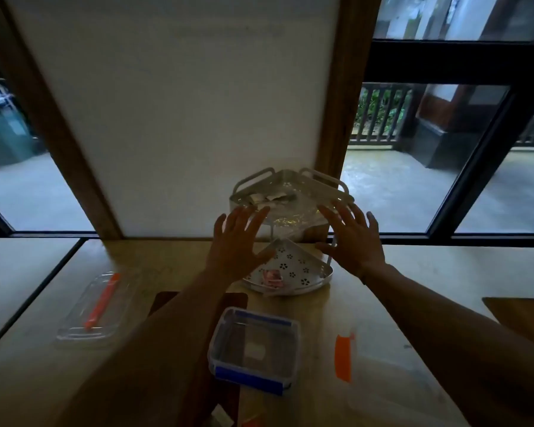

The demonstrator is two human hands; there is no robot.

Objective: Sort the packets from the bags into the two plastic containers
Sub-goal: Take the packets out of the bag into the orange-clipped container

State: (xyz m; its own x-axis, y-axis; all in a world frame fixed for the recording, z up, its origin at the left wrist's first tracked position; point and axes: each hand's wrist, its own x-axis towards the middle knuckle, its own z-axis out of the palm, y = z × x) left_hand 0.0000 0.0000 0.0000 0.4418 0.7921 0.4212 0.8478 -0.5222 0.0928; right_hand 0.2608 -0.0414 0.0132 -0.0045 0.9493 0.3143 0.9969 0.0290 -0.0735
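Note:
A white two-tier corner rack (305,266) stands at the back of the table. Its upper shelf holds a clear plastic bag (285,221) and small packets (269,197). On the lower shelf lies a pink packet (272,277). My left hand (236,245) and my right hand (352,238) hover with fingers spread on either side of the rack, holding nothing. A clear container with blue clips (255,346) sits near me in the middle. To the left lies a clear container with an orange strip (97,306), and another clear piece with an orange tab (344,357) lies at the right.
A large white board in a wooden frame (179,118) leans right behind the rack. Windows run along the back wall. A dark brown mat (164,298) lies under my left forearm. A second table (22,272) adjoins on the left.

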